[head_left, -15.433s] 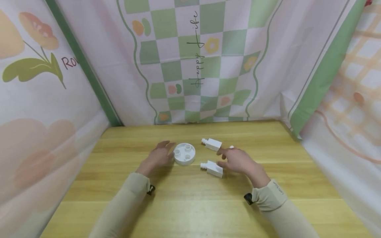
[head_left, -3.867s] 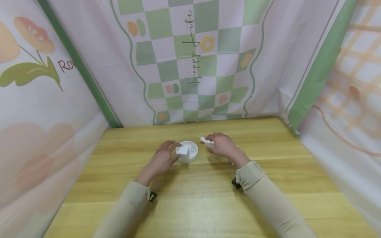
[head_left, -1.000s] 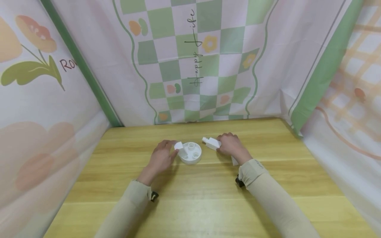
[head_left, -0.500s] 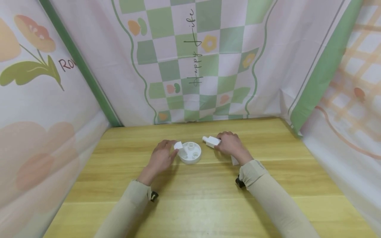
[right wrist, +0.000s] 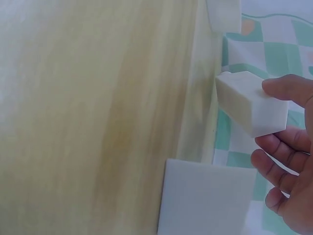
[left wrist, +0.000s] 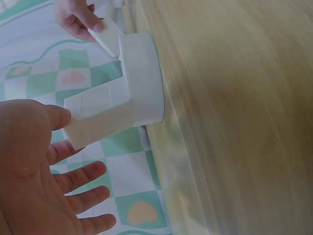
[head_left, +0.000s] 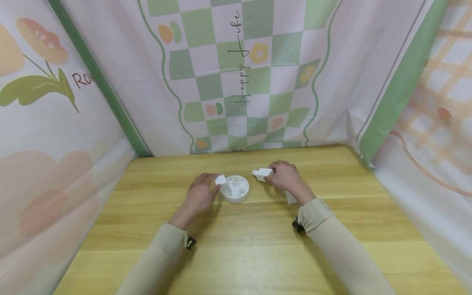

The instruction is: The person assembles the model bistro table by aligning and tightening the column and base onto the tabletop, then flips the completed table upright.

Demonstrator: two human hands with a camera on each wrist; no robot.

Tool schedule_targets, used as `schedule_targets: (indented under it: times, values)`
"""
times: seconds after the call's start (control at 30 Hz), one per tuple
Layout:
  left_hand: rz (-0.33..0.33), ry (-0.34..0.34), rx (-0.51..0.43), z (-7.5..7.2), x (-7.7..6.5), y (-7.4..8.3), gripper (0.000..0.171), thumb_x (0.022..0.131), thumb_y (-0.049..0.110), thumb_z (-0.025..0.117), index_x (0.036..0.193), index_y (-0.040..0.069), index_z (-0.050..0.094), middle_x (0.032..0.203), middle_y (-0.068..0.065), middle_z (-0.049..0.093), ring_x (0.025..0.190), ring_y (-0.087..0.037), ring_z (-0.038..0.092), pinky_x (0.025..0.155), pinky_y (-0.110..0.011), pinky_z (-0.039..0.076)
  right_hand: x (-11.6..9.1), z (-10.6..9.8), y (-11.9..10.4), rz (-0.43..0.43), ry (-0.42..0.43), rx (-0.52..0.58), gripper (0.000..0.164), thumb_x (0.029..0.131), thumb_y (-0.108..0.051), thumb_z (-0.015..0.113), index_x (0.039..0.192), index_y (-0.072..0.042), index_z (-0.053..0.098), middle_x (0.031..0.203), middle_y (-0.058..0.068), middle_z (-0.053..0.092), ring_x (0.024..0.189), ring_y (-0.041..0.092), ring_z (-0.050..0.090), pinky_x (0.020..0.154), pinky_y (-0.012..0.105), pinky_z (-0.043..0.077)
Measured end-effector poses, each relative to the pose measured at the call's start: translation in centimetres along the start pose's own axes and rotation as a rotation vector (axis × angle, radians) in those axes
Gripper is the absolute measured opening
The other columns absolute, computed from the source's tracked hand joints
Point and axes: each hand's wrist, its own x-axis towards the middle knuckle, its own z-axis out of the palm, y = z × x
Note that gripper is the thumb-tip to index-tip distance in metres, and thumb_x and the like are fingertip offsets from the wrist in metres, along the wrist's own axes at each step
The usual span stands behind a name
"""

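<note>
In the head view a shallow white round seat [head_left: 237,199] lies on the table, two open sockets visible inside. A white block-shaped leg [head_left: 221,180] stands up from its left side. My left hand [head_left: 199,195] pinches the free end of this leg between thumb and index finger, the other fingers spread, as the left wrist view shows. Right of the seat, my right hand [head_left: 286,176] pinches a second white leg [head_left: 262,174], its narrow threaded end pointing left toward the seat. In the right wrist view, this leg [right wrist: 252,105] is tilted, thumb above and fingers below.
Another white piece with a flat square face [right wrist: 208,200] sits on the table by my right wrist, partly hidden by it in the head view. The wooden table [head_left: 236,254] ends at a patterned cloth [head_left: 239,82] behind, with cloth sides left and right.
Earlier, two legs lay right of the seat and none stood in it; one now stands there in my left hand. Lately my right hand has gripped, lifted and tilted the second leg.
</note>
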Motion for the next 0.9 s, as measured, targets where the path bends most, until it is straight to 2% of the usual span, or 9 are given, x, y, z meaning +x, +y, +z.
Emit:
schedule_targets:
  times: [0.27, 0.43, 0.9]
  values:
    - [-0.023, -0.022, -0.013, 0.1, 0.0, 0.0, 0.046, 0.104, 0.037, 0.051, 0.144, 0.014, 0.050, 0.137, -0.015, 0.057, 0.126, -0.032, 0.054, 0.108, -0.048, 0.047, -0.3, -0.7, -0.5, -0.023, 0.048, 0.040, 0.042, 0.082, -0.038, 0.073, 0.110, -0.007, 0.070, 0.101, 0.011, 0.070, 0.091, 0.028, 0.064, 0.083, 0.045, 0.052]
    - [-0.011, -0.006, -0.006, 0.1, 0.0, 0.1, 0.045, 0.104, 0.036, 0.052, 0.143, 0.012, 0.051, 0.135, -0.016, 0.058, 0.125, -0.032, 0.055, 0.107, -0.047, 0.048, -0.4, -1.3, -1.0, -0.028, 0.070, 0.069, 0.042, 0.082, -0.039, 0.073, 0.110, -0.007, 0.070, 0.099, 0.010, 0.070, 0.091, 0.027, 0.063, 0.083, 0.043, 0.052]
    - [-0.034, -0.034, -0.023, -0.1, 0.0, 0.2, 0.047, 0.104, 0.038, 0.050, 0.145, 0.013, 0.049, 0.138, -0.015, 0.056, 0.128, -0.032, 0.053, 0.108, -0.047, 0.046, -1.0, -2.6, -2.6, -0.050, 0.036, 0.106, 0.047, 0.084, -0.042, 0.072, 0.114, -0.006, 0.069, 0.105, 0.011, 0.070, 0.099, 0.029, 0.063, 0.090, 0.045, 0.051]
